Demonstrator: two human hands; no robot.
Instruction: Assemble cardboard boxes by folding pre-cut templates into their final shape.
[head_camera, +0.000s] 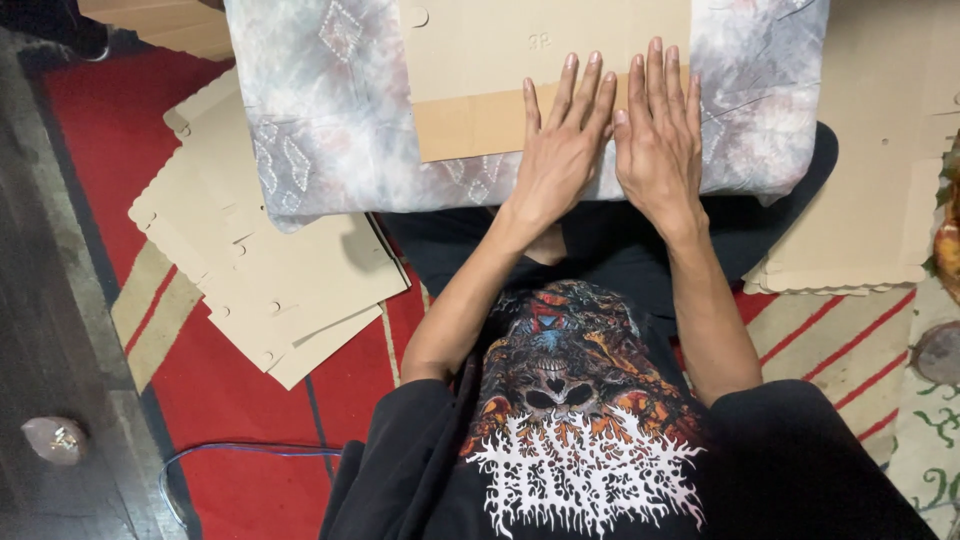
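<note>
Head: both hands (610, 140) flat, fingers extended, on cardboard (480, 90).

A single head-worn camera looks steeply down, close above both flat hands, the person's chest nearest the lens.

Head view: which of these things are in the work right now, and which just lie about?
In hand:
left hand and right hand, flat on the cardboard sheet
patterned cushion under it

Lying about:
cardboard stack
second cardboard stack
blue cable
red rug
</note>
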